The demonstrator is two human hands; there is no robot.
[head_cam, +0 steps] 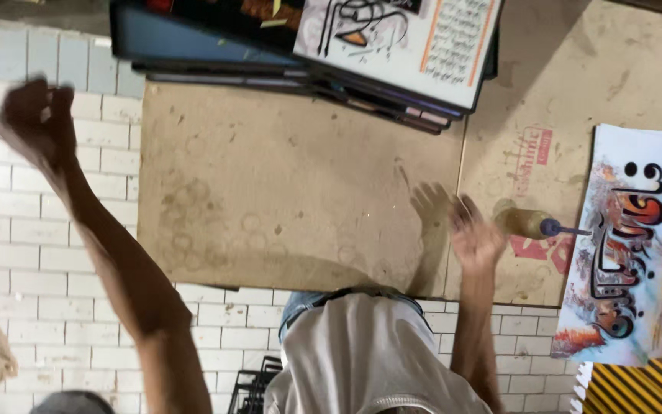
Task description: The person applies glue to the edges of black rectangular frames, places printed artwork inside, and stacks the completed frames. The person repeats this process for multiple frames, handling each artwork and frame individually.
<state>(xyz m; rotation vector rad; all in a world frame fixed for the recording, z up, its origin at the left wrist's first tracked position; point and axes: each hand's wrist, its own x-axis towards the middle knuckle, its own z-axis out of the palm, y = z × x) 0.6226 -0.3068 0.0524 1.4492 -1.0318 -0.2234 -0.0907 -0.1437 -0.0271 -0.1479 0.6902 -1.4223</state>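
free: brown board (285, 192) centre | blocked: stacked frames (308, 69) top, glue bottle (526, 223) right

- Two bare hands are seen: a left hand (36, 119) and a right hand (473, 234).
- Two brown boards are counted: a large board (270, 192) and a second board (576, 84).
- One glue bottle (530, 224) is seen.
- One loose painted print (634, 245) is counted.
- One stack of framed prints (323, 46) is seen.
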